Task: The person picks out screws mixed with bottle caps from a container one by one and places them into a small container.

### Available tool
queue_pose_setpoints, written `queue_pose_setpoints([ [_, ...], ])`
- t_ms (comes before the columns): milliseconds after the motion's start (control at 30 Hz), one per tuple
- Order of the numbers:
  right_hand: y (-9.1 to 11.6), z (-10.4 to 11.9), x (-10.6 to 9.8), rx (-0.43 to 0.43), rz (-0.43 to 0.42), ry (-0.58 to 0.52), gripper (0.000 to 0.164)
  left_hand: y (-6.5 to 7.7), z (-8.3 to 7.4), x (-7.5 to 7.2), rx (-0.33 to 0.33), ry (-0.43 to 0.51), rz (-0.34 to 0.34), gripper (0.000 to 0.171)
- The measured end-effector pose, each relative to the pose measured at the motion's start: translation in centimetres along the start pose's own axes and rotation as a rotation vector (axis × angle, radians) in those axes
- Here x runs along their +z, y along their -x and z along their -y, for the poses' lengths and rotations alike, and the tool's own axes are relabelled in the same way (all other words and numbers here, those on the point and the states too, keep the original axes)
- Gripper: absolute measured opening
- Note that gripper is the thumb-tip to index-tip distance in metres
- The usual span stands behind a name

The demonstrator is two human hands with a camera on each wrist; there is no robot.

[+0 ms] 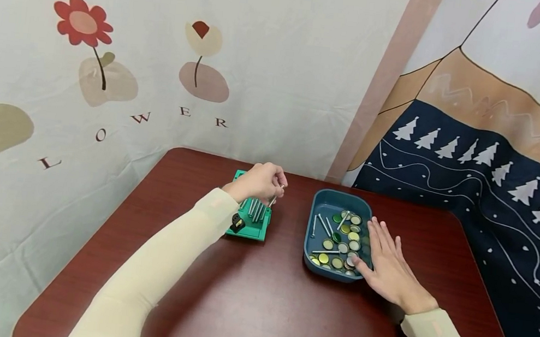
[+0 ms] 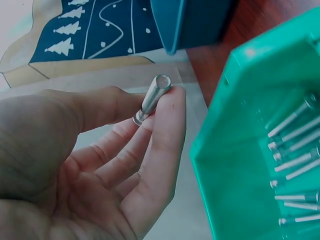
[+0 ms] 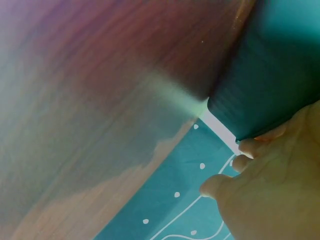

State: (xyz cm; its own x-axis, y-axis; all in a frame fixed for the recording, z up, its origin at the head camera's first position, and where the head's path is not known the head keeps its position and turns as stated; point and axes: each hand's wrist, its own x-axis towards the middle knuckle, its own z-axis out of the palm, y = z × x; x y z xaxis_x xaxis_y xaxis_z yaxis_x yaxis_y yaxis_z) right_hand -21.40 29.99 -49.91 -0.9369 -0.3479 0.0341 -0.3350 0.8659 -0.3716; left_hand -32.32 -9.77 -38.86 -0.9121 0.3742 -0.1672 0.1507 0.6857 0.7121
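Above the green tray (image 1: 249,234), my left hand (image 1: 261,181) pinches a metal bolt (image 2: 154,95) between thumb and index finger. The bolt's round end points toward the camera in the left wrist view. Several more bolts (image 2: 295,162) lie side by side in the tray, partly covered by the hand in the head view. At the right side of the blue bin (image 1: 341,197), my right hand (image 1: 388,269) rests with its fingers straight along the rim. Inside the bin are several bottle caps (image 1: 354,236) and a few loose bolts (image 1: 324,225).
Both containers stand on a dark red-brown table (image 1: 274,312), the tray left of the bin. A printed cloth (image 1: 280,71) hangs behind the table's far edge, and a dark blue tree-patterned part (image 1: 450,193) drapes along the right side.
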Motion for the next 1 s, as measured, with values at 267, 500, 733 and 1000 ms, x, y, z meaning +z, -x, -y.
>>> queue_pose_setpoints([
  [267,0.1,0.1,-0.1,-0.001,0.001,-0.007,0.104,0.2,1.7,-0.9,-0.025,-0.03,-0.028,0.017],
  [500,0.2,0.2,-0.2,0.001,0.002,-0.01,0.103,0.6,2.3,-1.5,-0.04,-0.019,-0.031,0.024],
  [733,0.1,0.1,-0.1,0.0,0.001,-0.005,0.103,0.7,3.3,-1.4,-0.098,-0.002,-0.024,0.02],
  [1000,0.0,0.0,0.1,0.001,-0.006,-0.005,0.103,0.6,4.5,-1.2,-0.133,-0.04,-0.035,0.019],
])
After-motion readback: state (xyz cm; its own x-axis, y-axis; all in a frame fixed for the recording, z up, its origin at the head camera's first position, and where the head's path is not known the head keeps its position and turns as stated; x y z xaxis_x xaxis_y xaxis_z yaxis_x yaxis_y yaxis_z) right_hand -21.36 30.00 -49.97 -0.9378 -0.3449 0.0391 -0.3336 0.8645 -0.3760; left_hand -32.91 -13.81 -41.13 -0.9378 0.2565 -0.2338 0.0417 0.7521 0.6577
